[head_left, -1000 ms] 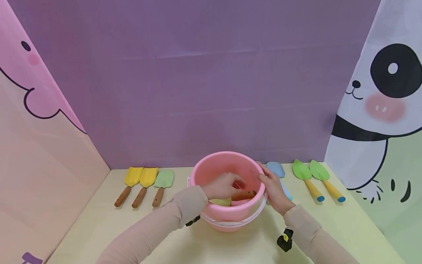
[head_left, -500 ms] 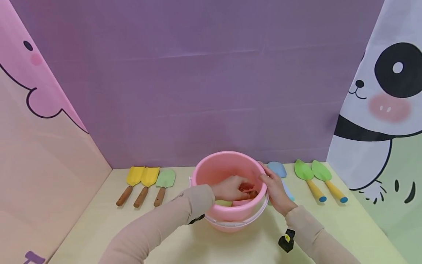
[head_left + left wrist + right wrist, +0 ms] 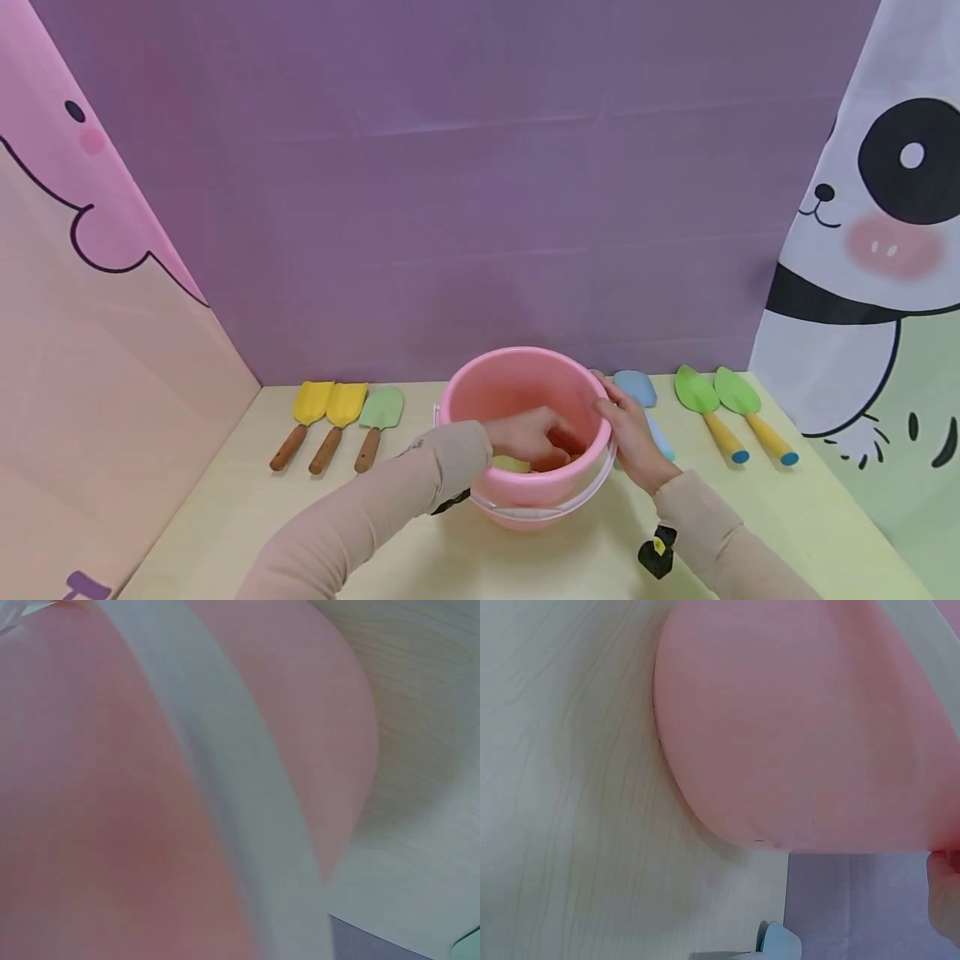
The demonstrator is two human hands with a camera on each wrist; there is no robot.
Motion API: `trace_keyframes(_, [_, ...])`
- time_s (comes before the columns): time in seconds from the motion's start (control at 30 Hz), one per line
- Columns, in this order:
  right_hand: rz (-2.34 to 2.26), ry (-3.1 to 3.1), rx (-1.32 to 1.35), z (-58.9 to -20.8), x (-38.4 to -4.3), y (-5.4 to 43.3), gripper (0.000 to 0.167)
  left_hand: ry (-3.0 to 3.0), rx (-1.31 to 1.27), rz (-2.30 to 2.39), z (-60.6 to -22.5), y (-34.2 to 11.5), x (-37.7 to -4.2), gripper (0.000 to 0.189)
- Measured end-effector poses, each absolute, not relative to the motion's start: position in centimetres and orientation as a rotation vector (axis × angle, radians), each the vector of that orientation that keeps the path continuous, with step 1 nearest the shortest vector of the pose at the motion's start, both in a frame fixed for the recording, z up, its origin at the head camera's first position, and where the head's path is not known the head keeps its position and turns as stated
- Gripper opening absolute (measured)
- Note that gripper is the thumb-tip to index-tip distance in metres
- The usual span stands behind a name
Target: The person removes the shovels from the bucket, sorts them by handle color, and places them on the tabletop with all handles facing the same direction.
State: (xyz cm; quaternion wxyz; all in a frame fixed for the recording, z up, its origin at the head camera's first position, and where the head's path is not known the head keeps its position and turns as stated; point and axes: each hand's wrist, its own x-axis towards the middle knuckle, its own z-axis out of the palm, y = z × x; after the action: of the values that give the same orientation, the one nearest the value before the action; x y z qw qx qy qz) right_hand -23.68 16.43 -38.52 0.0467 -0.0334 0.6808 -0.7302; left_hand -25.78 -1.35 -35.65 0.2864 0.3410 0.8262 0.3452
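Observation:
A pink bucket (image 3: 517,492) with a white handle (image 3: 558,510) stands on the table, tipped slightly towards me. My right hand (image 3: 633,437) grips its rim on the right side, thumb over the edge. My left hand (image 3: 534,435) reaches inside with bent fingers; their tips are hidden, so what they touch cannot be made out. Beside that hand a yellow-green piece (image 3: 510,464) shows in the bucket. Only the bucket wall (image 3: 112,787) and handle fill the left wrist view. In the right wrist view, fingers (image 3: 946,896) of the right hand touch the bucket's edge.
On the left lie two yellow shovels (image 3: 330,425) and a green one (image 3: 367,446) with brown handles. Blue tools (image 3: 636,387) lie partly hidden behind the right hand. Two green trowels (image 3: 738,417) with yellow handles lie at right. A purple wall (image 3: 480,208) closes the back.
My left hand has moved right and deeper into the bucket, covering the brown handle visible before. The right hand keeps its hold on the rim.

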Motion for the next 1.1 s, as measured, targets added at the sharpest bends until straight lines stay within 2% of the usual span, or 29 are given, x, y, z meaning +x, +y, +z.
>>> trace_keyframes(0.23, [-2.246, 2.078, -0.109, -38.35, -23.66, 16.48, 0.055, 2.160, 1.035, 0.816, -35.68, -1.10, -25.91, 0.027])
trace_keyframes(0.4, [-2.257, 2.062, -0.126, -38.39, -23.66, 16.55, 0.055, 2.147, 1.041, 0.753, -35.67, -1.04, -25.86, 0.026])
trace_keyframes(0.6, [-2.240, 2.079, -0.112, -38.56, -23.50, 16.56, 0.054, 2.187, 1.016, 0.660, -35.62, -1.27, -25.38, 0.016])
trace_keyframes(0.73, [-2.235, 2.085, -0.115, -38.58, -23.48, 16.56, 0.054, 2.194, 1.059, 0.638, -35.58, -1.32, -25.36, 0.017])
trace_keyframes(0.93, [-2.242, 2.070, -0.120, -38.49, -23.49, 16.49, 0.054, 2.174, 1.132, 0.781, -35.59, -1.33, -25.87, 0.017])
trace_keyframes(1.1, [-2.238, 2.075, -0.114, -38.48, -23.49, 16.39, 0.054, 2.302, 1.087, 0.966, -35.55, -1.61, -26.23, 0.014])
